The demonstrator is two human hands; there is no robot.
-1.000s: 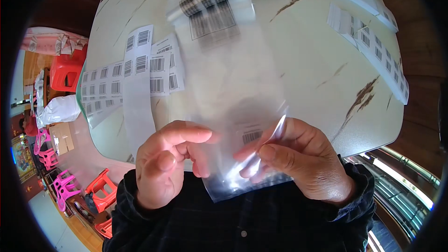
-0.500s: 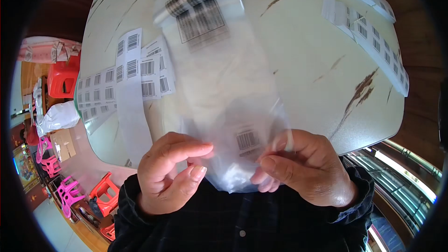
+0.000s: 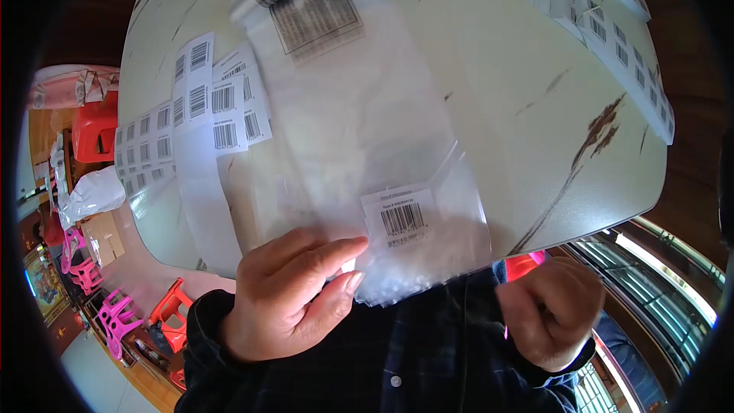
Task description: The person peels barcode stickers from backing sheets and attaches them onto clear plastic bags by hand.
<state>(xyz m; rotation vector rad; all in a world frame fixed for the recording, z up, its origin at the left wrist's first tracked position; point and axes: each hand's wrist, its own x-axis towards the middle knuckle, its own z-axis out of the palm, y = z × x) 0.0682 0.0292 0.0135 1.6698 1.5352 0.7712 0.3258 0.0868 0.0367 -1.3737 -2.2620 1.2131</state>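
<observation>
At the far left, beyond the table [image 3: 527, 130], a red stool [image 3: 86, 141] is standing, with a white sack [image 3: 93, 193] and a carton [image 3: 103, 239] sitting nearer the viewer. On the left part of the table, barcode sheets [image 3: 145, 145] are lying flat. A long strip [image 3: 200, 160] is lying next to them, its barcodes showing toward the far end and its near part running bare. Smaller slips [image 3: 228, 111] are lying just right of the strip.

The left hand [image 3: 290, 294] is reaching to the left side of the bag's near end. Its fingers [image 3: 330, 255] are forming a narrow gap with the thumb, and a little white is showing between them; whether they are gripping the bag cannot be told.

The clear bag [image 3: 355, 118] is lying lengthwise down the centre of the table, its near end overhanging the edge in front of a dark shirt [image 3: 344, 371]. Its far end is curling into a roll beside a dark printed panel [image 3: 315, 14]. A barcode label [image 3: 399, 218] is showing toward its near end.

The right hand [image 3: 552, 312] is hovering apart from the bag, blurring, its fingers bending inward; whether they are holding anything cannot be told. At the far right, label strips [image 3: 631, 61] are lying along the table's edge.
</observation>
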